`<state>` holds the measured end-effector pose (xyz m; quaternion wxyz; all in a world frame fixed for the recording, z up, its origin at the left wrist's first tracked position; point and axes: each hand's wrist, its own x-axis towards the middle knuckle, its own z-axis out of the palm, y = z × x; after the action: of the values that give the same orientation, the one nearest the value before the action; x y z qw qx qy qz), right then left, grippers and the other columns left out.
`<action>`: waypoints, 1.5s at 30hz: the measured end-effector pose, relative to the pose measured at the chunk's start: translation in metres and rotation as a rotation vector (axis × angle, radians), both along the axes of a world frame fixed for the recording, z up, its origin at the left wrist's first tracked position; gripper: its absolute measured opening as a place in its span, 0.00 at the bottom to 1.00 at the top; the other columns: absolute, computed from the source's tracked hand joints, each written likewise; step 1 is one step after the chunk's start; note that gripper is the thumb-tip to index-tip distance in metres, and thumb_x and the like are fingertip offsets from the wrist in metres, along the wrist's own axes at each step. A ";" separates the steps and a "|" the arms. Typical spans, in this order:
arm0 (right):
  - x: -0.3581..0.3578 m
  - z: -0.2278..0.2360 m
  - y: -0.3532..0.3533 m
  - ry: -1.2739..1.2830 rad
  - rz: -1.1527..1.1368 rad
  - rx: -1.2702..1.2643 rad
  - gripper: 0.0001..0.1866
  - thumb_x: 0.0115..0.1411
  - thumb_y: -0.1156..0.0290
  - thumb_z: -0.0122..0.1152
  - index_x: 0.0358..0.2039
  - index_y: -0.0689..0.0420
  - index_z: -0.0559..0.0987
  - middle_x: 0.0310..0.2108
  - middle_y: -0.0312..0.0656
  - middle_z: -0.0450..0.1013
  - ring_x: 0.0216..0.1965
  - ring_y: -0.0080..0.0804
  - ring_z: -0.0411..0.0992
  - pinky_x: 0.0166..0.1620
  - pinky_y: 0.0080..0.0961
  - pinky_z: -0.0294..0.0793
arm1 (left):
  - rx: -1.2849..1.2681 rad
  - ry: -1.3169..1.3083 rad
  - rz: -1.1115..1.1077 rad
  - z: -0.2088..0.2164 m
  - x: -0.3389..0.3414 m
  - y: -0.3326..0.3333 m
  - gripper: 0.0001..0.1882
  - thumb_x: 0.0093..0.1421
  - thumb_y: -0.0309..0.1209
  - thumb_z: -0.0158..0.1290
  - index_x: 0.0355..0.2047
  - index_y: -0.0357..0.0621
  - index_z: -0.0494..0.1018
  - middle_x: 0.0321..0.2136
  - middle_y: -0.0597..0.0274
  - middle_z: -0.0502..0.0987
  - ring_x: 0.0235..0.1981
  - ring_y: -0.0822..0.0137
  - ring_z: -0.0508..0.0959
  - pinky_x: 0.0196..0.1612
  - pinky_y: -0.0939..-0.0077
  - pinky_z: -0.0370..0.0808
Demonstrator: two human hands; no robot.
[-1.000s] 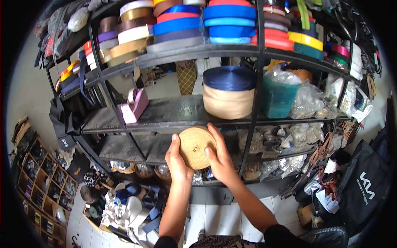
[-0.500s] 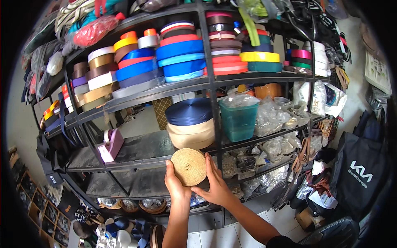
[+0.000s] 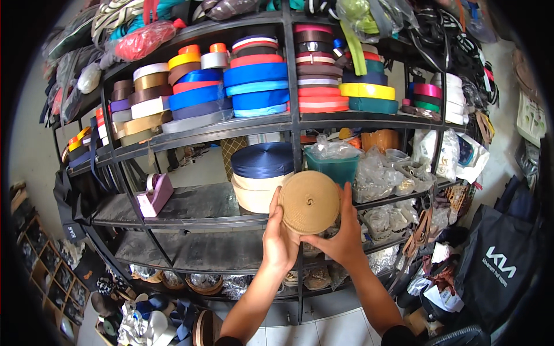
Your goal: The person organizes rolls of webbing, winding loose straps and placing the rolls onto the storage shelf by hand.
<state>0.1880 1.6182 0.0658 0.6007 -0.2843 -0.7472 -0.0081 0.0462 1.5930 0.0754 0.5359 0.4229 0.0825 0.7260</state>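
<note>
Between my two hands I hold a round roll of tan webbing (image 3: 309, 203), its coiled flat face turned up toward me. My left hand (image 3: 278, 239) grips its left side, fingers along the edge. On the other side my right hand (image 3: 341, 228) presses the rim, with the thumb under the near edge. Behind the roll, on the middle shelf, stands a stack of large rolls: a navy roll (image 3: 262, 161) on top and cream rolls (image 3: 254, 196) below. The held roll partly covers a teal plastic tub (image 3: 330, 167).
A black metal rack (image 3: 202, 138) fills the view, its upper shelf lined with colourful webbing rolls (image 3: 257, 74). A pink tape dispenser (image 3: 154, 195) sits on the middle shelf. Plastic bags of small parts (image 3: 375, 176) crowd the right. A black bag (image 3: 490, 254) hangs at far right.
Both hands have carried the tan roll to the right and upward, and it looks larger. It now hides part of the teal tub. The view has shifted slightly.
</note>
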 end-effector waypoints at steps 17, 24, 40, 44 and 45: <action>-0.084 0.218 0.040 0.375 0.608 0.064 0.66 0.41 0.68 0.77 0.65 0.71 0.34 0.53 0.58 0.67 0.52 0.37 0.70 0.54 0.28 0.69 | 0.356 0.613 0.599 0.191 -0.123 0.038 0.28 0.67 0.46 0.41 0.58 0.36 0.64 0.51 0.52 0.71 0.45 0.61 0.77 0.39 0.68 0.76; -0.095 0.325 0.064 0.189 -0.006 0.086 0.70 0.37 0.49 0.76 0.65 0.73 0.40 0.55 0.62 0.64 0.58 0.43 0.64 0.58 0.30 0.62 | 0.963 0.979 1.721 0.291 -0.155 0.107 0.15 0.55 0.28 0.48 0.41 0.34 0.74 0.41 0.43 0.76 0.41 0.46 0.77 0.45 0.55 0.74; -0.113 0.341 0.084 0.124 -0.199 0.115 0.66 0.36 0.46 0.76 0.63 0.76 0.49 0.55 0.60 0.66 0.57 0.43 0.66 0.60 0.31 0.62 | 0.687 1.213 1.511 0.346 -0.157 0.167 0.19 0.51 0.27 0.51 0.45 0.49 0.77 0.40 0.47 0.79 0.44 0.48 0.78 0.49 0.57 0.74; -0.133 0.322 0.085 0.258 -0.374 0.198 0.69 0.32 0.43 0.76 0.64 0.73 0.50 0.54 0.64 0.66 0.56 0.45 0.68 0.58 0.30 0.65 | 0.657 1.220 1.463 0.349 -0.162 0.176 0.22 0.51 0.30 0.50 0.48 0.55 0.76 0.42 0.49 0.78 0.45 0.49 0.77 0.51 0.58 0.73; -0.143 0.316 0.080 0.255 -0.394 0.234 0.68 0.32 0.43 0.75 0.64 0.71 0.49 0.51 0.64 0.68 0.53 0.50 0.70 0.56 0.32 0.68 | 0.660 1.214 1.444 0.351 -0.168 0.178 0.20 0.52 0.30 0.49 0.47 0.54 0.77 0.41 0.48 0.78 0.45 0.48 0.77 0.52 0.58 0.72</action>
<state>0.0452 1.6983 0.3814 0.7056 -0.3518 -0.5897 -0.1753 -0.1215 1.7714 0.4261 -0.3111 0.6983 0.3738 0.5253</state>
